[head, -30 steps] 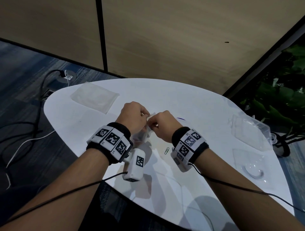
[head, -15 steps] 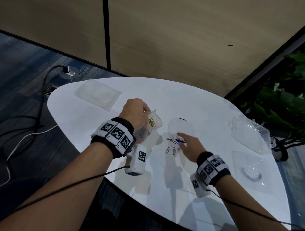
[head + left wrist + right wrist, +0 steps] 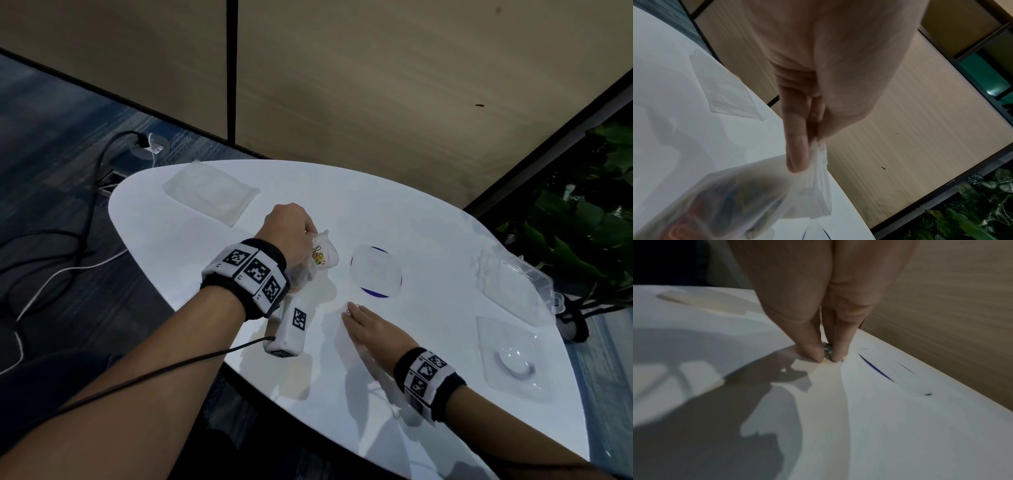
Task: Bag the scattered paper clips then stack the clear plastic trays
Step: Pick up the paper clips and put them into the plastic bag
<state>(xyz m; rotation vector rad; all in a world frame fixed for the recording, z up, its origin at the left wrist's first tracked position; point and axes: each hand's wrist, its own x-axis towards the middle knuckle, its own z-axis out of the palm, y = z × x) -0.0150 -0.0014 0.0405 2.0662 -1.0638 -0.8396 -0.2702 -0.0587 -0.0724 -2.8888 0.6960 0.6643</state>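
Note:
My left hand (image 3: 307,229) hovers over the middle of the white table (image 3: 394,205) and pinches the mouth of a small clear plastic bag (image 3: 324,256). Coloured paper clips show through the bag. The left wrist view shows the left hand (image 3: 815,147) gripping the bag (image 3: 764,199) by its bunched top. My right hand (image 3: 351,309) rests low on the table just right of the bag. In the right wrist view the right hand (image 3: 827,357) pinches a small bunch of paper clips (image 3: 827,350) between thumb and finger against the tabletop. Clear plastic trays (image 3: 513,289) (image 3: 513,365) lie at the right edge.
A round clear lid with a blue rim (image 3: 376,274) lies just beyond my right hand. A flat clear tray (image 3: 210,195) sits at the far left of the table. A potted plant (image 3: 582,222) stands past the right edge, cables (image 3: 85,240) on the floor at left.
My right hand left the bag, reached down to the loose clips on the table and closed its fingers on them. The left hand kept hold of the bag.

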